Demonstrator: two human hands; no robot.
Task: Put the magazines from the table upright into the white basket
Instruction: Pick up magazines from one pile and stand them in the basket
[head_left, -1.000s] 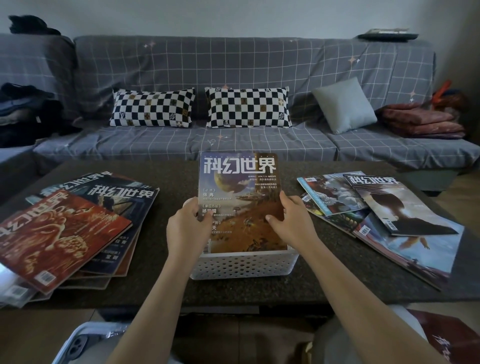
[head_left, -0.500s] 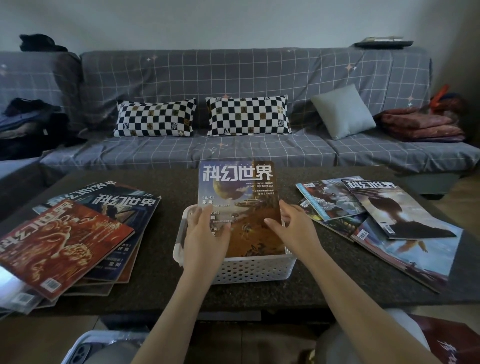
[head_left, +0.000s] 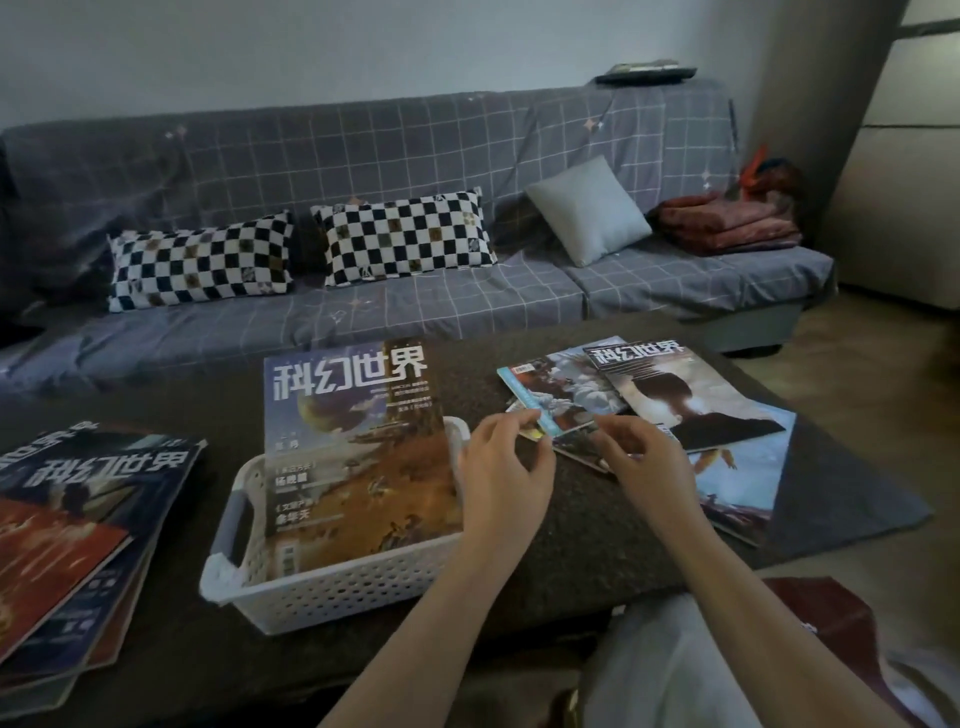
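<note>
A white perforated basket (head_left: 332, 597) stands on the dark table (head_left: 587, 514). One magazine with an orange and blue cover (head_left: 353, 441) stands upright in it, leaning back. My left hand (head_left: 504, 467) is just right of the basket, its thumb and forefinger apart at the near corner of a blue-edged magazine (head_left: 566, 395). That magazine lies on top of the right-hand pile, beside a dark-covered one (head_left: 675, 395). My right hand (head_left: 644, 457) hovers over the same pile with curled fingers, holding nothing. Another pile of magazines (head_left: 88, 509) lies flat at the left.
Behind the table runs a grey checked sofa (head_left: 415, 312) with two checkerboard cushions (head_left: 405, 239) and a grey one (head_left: 587, 208). A folded red blanket (head_left: 727, 223) lies at its right end. The table's right edge meets wooden floor (head_left: 883, 415).
Both hands have let go of the upright magazine, which stays in the basket, and moved right to the right-hand pile. The view has swung to the right.
</note>
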